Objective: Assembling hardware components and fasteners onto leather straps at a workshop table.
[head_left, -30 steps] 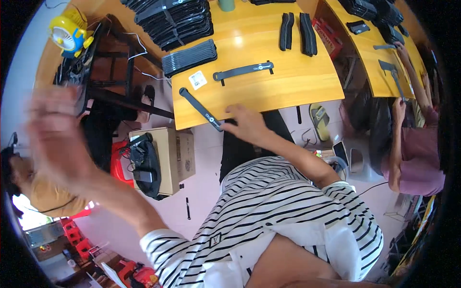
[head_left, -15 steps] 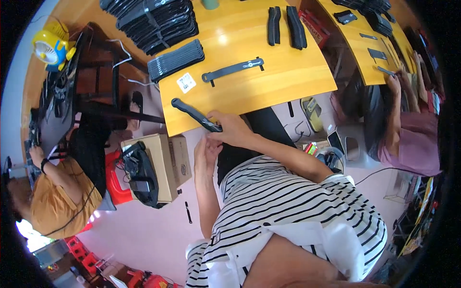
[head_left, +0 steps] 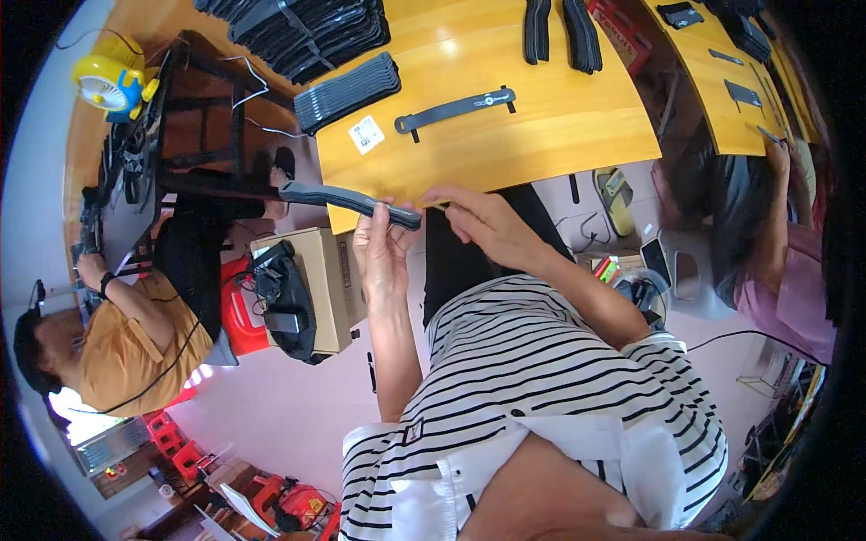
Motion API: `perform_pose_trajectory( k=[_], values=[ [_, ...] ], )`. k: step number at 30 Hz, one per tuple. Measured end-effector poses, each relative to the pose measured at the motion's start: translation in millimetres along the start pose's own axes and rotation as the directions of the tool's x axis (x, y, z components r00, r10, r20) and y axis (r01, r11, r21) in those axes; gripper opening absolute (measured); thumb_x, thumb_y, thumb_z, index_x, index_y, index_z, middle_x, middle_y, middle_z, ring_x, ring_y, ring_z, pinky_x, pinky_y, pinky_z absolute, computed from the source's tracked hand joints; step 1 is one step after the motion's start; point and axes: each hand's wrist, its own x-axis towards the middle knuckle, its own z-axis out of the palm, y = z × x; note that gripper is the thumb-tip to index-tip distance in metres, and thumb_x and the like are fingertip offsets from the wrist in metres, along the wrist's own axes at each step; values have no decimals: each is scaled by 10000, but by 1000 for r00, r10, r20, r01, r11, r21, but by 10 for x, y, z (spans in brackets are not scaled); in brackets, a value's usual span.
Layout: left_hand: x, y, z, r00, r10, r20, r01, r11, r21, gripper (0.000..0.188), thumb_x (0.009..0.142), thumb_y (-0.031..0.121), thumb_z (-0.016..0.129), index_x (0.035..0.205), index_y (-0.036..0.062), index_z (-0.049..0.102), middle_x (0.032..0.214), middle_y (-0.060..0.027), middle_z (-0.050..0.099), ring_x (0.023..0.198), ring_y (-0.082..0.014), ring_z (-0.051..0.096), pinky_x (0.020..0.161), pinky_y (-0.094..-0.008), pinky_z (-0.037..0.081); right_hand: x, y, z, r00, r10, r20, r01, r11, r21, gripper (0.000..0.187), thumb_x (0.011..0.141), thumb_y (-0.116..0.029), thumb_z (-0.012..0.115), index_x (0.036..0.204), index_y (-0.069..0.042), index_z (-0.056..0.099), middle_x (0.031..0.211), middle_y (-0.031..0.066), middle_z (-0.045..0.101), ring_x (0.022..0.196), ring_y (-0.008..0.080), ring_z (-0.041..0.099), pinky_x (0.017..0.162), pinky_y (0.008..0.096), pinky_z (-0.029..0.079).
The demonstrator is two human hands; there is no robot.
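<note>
My left hand (head_left: 383,248) is closed on a small bundle of black straps (head_left: 334,197), thumb on top. The bundle is held just over the table's near edge, its far end pointing left. To the right of it, my right hand (head_left: 494,227) pinches a thin yellowish band (head_left: 436,206) near the bundle's end; whether the band touches the straps I cannot tell. A single flat black strap (head_left: 456,110) with a round hole at one end lies on the yellow wooden table (head_left: 577,122), with small black tabs under it.
A row of dark straps (head_left: 347,90) and a tall tied pile (head_left: 311,36) stand at the table's left. Beside them is a white label (head_left: 366,134). Two strap bundles (head_left: 536,32) lie far right. A cardboard box (head_left: 327,293) stands below; co-workers sit on both sides.
The bundle has been raised and turned more level, now in my left hand. My right hand has let go of it and moved right, with a yellowish band. The whole view has shifted slightly.
</note>
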Motion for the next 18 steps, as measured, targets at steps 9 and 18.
perform_pose_trajectory(
  k=[9,18],
  values=[
    [-29,49,125,979,202,8,-202,975,88,203,867,148,571,1017,16,539,854,-136,640,756,-170,647,644,-297,567,-42,-114,110,982,-182,-48,158,935,-318,379,831,-36,503,1201,-118,490,766,144,585,592,262,555,581,343,436],
    [-34,76,99,986,168,-13,-167,984,68,197,874,159,562,1007,15,539,856,-146,637,752,-159,644,647,-291,565,-54,-150,139,978,-201,-53,170,918,-357,435,820,-32,521,1234,-160,491,728,154,578,572,264,549,585,339,445]
  ],
)
